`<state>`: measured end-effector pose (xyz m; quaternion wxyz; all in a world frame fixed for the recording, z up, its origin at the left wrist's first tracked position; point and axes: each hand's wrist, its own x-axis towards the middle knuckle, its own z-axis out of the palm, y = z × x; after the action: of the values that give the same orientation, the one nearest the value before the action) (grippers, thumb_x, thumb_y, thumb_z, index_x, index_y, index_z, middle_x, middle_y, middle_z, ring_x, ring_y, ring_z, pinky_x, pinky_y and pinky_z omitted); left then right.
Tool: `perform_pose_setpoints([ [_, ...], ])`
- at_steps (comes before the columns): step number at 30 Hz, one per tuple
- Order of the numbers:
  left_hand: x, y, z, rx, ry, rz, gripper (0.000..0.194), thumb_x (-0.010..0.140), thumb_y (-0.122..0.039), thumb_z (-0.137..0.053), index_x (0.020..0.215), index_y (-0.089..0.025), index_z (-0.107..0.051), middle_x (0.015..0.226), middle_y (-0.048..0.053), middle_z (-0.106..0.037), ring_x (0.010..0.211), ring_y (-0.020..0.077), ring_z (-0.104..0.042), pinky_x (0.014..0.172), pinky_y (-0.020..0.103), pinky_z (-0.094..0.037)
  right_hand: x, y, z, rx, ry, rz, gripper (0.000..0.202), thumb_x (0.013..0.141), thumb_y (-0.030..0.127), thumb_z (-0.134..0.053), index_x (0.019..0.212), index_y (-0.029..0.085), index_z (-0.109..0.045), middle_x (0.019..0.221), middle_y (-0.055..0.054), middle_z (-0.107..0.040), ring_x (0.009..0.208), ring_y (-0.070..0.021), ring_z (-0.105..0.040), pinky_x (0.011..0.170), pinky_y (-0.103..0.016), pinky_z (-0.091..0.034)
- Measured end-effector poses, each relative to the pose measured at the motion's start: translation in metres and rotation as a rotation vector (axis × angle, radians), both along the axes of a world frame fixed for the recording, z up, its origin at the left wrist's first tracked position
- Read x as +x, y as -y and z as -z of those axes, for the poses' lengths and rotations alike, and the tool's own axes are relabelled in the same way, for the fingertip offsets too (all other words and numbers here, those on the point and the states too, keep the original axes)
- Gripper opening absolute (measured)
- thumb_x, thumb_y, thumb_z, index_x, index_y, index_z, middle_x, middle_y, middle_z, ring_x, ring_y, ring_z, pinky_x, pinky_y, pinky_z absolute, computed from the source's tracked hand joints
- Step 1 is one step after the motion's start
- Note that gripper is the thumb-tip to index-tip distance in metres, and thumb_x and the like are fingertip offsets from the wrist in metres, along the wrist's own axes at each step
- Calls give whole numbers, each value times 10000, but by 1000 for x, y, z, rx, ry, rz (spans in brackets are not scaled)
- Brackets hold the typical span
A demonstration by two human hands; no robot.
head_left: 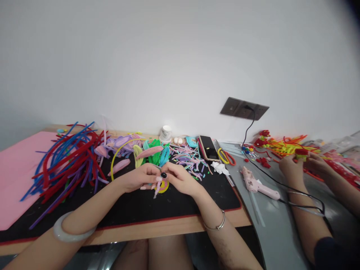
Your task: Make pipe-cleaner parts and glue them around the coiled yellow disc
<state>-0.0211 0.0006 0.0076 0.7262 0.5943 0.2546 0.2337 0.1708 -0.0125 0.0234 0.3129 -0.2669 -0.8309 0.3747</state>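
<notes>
Strip (156, 191), pink, slants lengthwise nearward, slightly left; left hand (137, 178) and right hand (182, 180) pinch its far end.

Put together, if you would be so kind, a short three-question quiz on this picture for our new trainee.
1. True or false: the glue gun lies on the grey surface, to the right of the black mat.

2. Multiple choice: what shows just below the place where the wearer's left hand and right hand meet?
A. A phone
B. A pale fuzzy strip
C. A pair of scissors

3. Fill in the blank: the flat sheet at the far left of the view is ____ in colour.

Key: 1. True; 2. B; 3. Pink.
</notes>
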Motion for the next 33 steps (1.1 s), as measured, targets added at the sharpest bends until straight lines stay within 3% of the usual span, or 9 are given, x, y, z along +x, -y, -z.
perform_pose_setpoints([
  [5, -1, 0, 4, -67, 0, 112, 390, 691, -448, -683, 560, -97, -576, 413, -26, -501, 268, 10, -270, 313, 173, -109, -2, 3, 2, 268, 71, -12, 183, 909, 194, -372, 767, 174, -486, 742, -19, -489, 705, -133, -450, 678, -245, -364],
  [9, -2, -1, 7, -69, -3, 130, 409, 661, -489, -690, 574, -105, -581, 423, -22, -516, 267, 14, -263, 310, 176, -106, -4, 8, 5, 335, 95, 28, 200, 896, 180, -353, 710, 183, -428, 690, -6, -439, 654, -129, -420, 627, -245, -338],
  [13, 0, -1, 3, -4, -36, 78, 337, 705, -415, -678, 627, -93, -620, 467, -21, -544, 308, 14, -271, 336, 177, -132, -8, 12, 4, 174, 87, 144, 251, 867, 162, -369, 623, 191, -323, 582, 43, -336, 545, -96, -339, 543, -224, -278],
  [17, 5, 0, 1, 292, -200, -96, 258, 747, -320, -642, 606, -107, -603, 540, -15, -569, 451, 57, -404, 433, 182, -271, -10, 6, 11, -94, 63, 275, 286, 821, 158, -401, 565, 188, -276, 534, 62, -264, 514, -81, -267, 493, -213, -224],
  [20, 7, -1, 3, 428, -275, -182, 260, 760, -325, -617, 599, -122, -591, 533, -37, -508, 518, 81, -414, 488, 199, -294, -9, -1, 17, -236, 25, 260, 284, 819, 186, -416, 566, 188, -287, 537, 63, -265, 511, -79, -261, 481, -208, -214],
  [23, 6, -1, 2, 364, -245, -187, 268, 766, -359, -606, 635, -125, -605, 543, -38, -488, 516, 82, -381, 485, 209, -264, -5, -4, 15, -235, -58, 213, 259, 864, 269, -425, 631, 184, -347, 581, 58, -304, 531, -83, -286, 500, -208, -241],
  [27, 3, 1, -4, 187, -137, -68, 308, 769, -398, -600, 646, -117, -619, 522, -27, -463, 469, 74, -317, 456, 230, -197, -3, -2, 6, -162, -48, 95, 209, 892, 347, -436, 779, 172, -445, 665, 35, -381, 587, -97, -328, 532, -210, -282],
  [33, 4, 2, -3, 108, -93, 37, 322, 742, -417, -625, 657, -108, -592, 516, -47, -410, 452, 60, -275, 452, 229, -171, -4, 1, 3, 11, 50, 50, 230, 898, 245, -405, 679, 174, -419, 646, 31, -394, 610, -103, -371, 587, -219, -305],
])
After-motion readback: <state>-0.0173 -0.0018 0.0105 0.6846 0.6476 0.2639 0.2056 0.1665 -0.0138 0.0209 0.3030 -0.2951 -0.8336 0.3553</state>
